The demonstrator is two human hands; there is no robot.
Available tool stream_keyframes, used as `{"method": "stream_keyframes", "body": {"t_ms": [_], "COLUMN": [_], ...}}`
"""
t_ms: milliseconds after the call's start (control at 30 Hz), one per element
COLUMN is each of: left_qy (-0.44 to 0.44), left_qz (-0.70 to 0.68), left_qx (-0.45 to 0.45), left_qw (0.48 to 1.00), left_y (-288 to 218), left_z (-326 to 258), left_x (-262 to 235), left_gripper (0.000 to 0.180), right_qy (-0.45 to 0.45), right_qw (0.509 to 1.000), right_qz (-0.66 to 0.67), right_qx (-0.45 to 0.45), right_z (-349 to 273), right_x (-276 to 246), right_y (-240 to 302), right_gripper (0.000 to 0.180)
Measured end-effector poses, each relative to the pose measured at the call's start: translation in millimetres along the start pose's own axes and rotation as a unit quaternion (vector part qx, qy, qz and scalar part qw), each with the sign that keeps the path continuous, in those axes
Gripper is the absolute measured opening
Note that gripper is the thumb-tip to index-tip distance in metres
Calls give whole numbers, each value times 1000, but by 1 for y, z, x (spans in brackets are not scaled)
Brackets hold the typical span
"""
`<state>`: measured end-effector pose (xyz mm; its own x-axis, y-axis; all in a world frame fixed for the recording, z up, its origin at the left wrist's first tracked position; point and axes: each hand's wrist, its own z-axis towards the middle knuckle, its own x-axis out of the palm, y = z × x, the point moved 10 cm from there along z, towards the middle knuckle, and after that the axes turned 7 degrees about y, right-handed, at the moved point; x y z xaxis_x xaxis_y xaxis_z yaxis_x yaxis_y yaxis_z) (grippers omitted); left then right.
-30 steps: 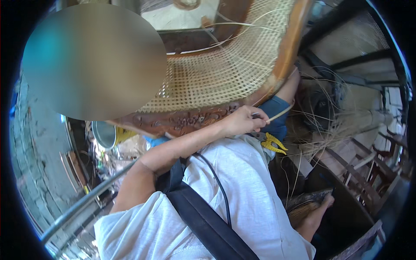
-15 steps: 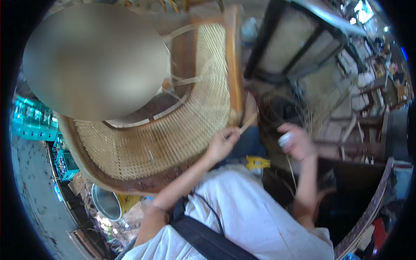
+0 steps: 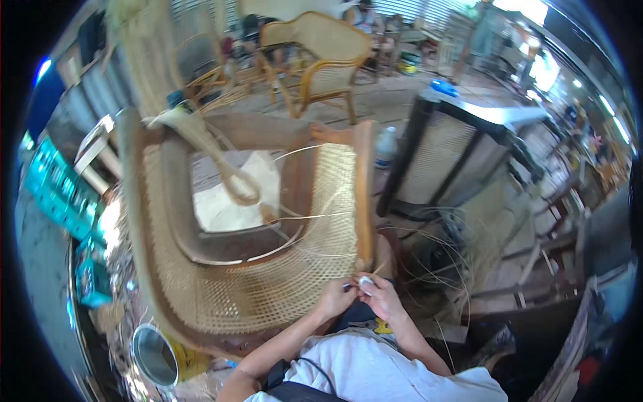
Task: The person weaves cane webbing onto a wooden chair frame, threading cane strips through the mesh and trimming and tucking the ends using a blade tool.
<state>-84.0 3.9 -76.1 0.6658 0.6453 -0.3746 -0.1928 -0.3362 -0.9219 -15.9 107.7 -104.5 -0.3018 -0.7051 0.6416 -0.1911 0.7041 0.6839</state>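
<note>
Cluttered workshop floor fills the view, seen from above through a wide lens that bends everything toward the rim. At the centre lies a large chair frame of dark wood, tipped on its side, its curved back and seat covered with pale woven cane mesh. Both of the person's hands meet at the lower right corner of that mesh, close to the body. The left hand comes up from the lower edge on a bare forearm, its fingers curled shut against the edge of the weave; what they pinch is too small to tell. The right hand sits just beside it, touching it, fingers closed around a small white object, held right at the cane edge. Thin loose cane strands curl away to the right of the hands and across the floor, and a few arc over the open middle of the frame. A white cloth or sheet shows through that opening. A round metal tin with a yellow side stands at lower left, near the frame's rim. Behind, a finished cane armchair stands upright, and a dark-framed cane panel stands to the right. Teal crates line the left edge.
</note>
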Motion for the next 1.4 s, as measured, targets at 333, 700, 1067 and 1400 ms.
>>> {"method": "stream_keyframes", "body": {"t_ms": [333, 700, 1067, 1400], "left_qy": [84, 208, 282, 24], "left_qz": [49, -27, -66, 89], "left_qx": [11, 55, 103, 88], "left_qw": [995, 976, 952, 992], "left_y": [-19, -103, -158, -140], "left_z": [3, -37, -141, -21], "left_x": [15, -8, -166, -82], "left_gripper": [14, 12, 9, 41], "right_qy": [-106, -264, -460, -29], "right_qw": [722, 714, 585, 890], "right_qz": [-608, -577, -602, -341], "right_qx": [-312, -298, -289, -302], "right_z": [-17, -21, -97, -18], "right_x": [23, -37, -263, 75], "right_y": [52, 161, 370, 119], "right_gripper": [33, 29, 35, 21]}}
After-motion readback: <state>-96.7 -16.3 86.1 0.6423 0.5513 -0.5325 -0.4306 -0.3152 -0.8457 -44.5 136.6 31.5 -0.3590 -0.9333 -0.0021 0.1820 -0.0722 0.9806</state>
